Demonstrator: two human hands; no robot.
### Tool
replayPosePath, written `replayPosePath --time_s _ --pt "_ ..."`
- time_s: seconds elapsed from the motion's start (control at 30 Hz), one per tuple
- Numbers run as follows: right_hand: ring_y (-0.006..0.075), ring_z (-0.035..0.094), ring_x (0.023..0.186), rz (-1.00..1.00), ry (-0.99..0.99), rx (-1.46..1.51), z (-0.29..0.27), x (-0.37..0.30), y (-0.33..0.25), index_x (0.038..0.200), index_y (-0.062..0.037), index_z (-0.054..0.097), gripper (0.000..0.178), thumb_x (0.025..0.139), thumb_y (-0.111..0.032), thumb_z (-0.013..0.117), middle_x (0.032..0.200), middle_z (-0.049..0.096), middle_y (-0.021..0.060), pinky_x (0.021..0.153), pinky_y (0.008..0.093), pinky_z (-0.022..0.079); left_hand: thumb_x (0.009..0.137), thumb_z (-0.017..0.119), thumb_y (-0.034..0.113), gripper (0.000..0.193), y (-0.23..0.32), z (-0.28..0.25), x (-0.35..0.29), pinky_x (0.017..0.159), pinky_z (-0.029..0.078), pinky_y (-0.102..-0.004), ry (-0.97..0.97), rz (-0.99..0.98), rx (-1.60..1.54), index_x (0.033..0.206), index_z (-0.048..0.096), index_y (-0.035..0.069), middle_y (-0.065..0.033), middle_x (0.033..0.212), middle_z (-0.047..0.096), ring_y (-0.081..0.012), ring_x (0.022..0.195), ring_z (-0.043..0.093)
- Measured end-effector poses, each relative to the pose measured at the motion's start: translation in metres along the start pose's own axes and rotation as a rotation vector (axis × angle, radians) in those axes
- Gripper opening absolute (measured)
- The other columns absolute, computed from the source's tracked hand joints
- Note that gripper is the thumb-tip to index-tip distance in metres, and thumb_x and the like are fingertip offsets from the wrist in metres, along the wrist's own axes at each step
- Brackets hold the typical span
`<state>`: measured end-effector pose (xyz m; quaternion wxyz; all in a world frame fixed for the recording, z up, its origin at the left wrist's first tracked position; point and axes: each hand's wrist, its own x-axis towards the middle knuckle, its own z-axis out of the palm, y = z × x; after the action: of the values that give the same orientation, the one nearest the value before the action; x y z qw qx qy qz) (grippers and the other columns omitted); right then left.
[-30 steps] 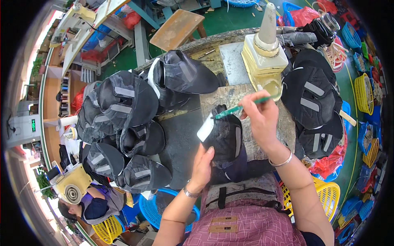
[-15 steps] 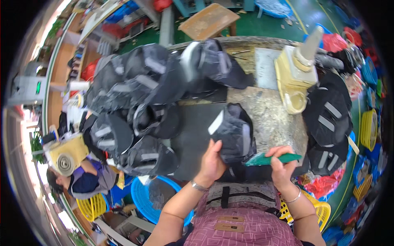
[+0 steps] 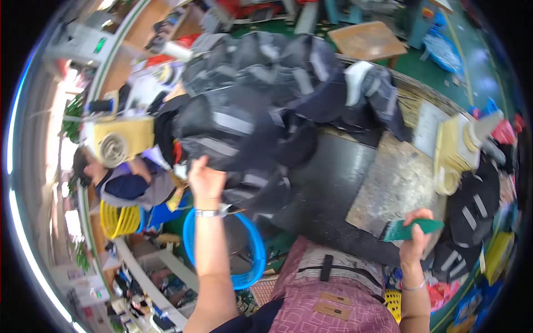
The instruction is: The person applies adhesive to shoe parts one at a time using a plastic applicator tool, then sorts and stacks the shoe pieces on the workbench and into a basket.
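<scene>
My left hand [image 3: 206,180] reaches out at the left of the bench, fingers at the lower edge of a black shoe upper [image 3: 227,130] with two grey strips. It seems to hold that edge; blur and the upper partly hide its fingertips. In my right hand [image 3: 413,244], closed fingers grip a flat green tool [image 3: 425,225] with a paler end, above the bench's front edge. More dark uppers [image 3: 311,61] are heaped behind the left hand. Another, with a white strip [image 3: 356,80], lies at the heap's right end.
A cream plastic pot with a spout [image 3: 458,147] stands on the right of the bench, striped uppers [image 3: 472,211] beyond it. A blue basket [image 3: 258,244] sits below my left forearm. Left of the heap are a yellow machine [image 3: 119,141] and another person [image 3: 133,183].
My left hand has moved left from the middle of the bench to the striped upper, which appears raised. The upper before me is gone from there. My right hand keeps the green tool; the view turned left.
</scene>
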<state>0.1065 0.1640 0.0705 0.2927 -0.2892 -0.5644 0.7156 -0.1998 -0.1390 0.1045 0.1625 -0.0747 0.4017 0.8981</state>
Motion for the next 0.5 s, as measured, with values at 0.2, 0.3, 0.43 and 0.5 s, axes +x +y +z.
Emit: replayPosePath --time_s 0.2,0.3,0.43,0.5 --pt "0.0157 0.047 0.056 0.123 -0.152 -0.688 -0.032 -0.008 -0.025 0.098 -0.0068 0.049 0.035 0.066 -0.011 0.063 0.062 0.048 0.0031 0.056 0.0291 0.039 0.078 0.06 0.019 0.051 0.014 -0.063 0.021 0.078 0.036 -0.0357 0.296 0.21 0.71 0.121 0.035 0.007 -0.0052 0.107 0.046 -0.0169 0.099 0.043" --pt "0.0224 0.05 0.061 -0.368 -0.131 -1.533 -0.078 -0.005 -0.053 0.097 -0.0078 0.05 0.039 0.062 -0.013 0.066 0.065 0.05 0.0061 0.052 0.0333 0.041 0.081 0.056 0.021 0.056 0.018 -0.053 0.012 0.091 0.028 -0.0369 0.395 0.384 0.951 0.126 0.027 0.003 -0.0129 0.127 0.034 -0.0216 0.113 0.036" --pt "0.0196 0.049 0.066 -0.192 0.015 -2.293 -0.173 -0.01 -0.083 0.114 -0.0093 0.043 0.06 0.059 -0.017 0.066 0.066 0.046 0.0041 0.049 0.0314 0.041 0.083 0.051 0.015 0.052 -0.014 0.005 -0.011 0.095 0.026 -0.0364 0.322 0.799 1.074 0.125 0.025 -0.003 -0.0168 0.129 0.028 -0.0241 0.115 0.034" --pt "0.0236 0.051 0.068 -0.002 0.192 -2.075 -0.197 -0.005 -0.095 0.118 -0.0082 0.039 0.058 0.068 -0.021 0.064 0.067 0.05 0.0072 0.052 0.0344 0.043 0.084 0.047 0.01 0.048 -0.047 0.047 -0.034 0.096 0.027 -0.0369 0.15 0.942 1.143 0.125 0.024 -0.003 -0.0167 0.125 0.033 -0.0247 0.116 0.034"
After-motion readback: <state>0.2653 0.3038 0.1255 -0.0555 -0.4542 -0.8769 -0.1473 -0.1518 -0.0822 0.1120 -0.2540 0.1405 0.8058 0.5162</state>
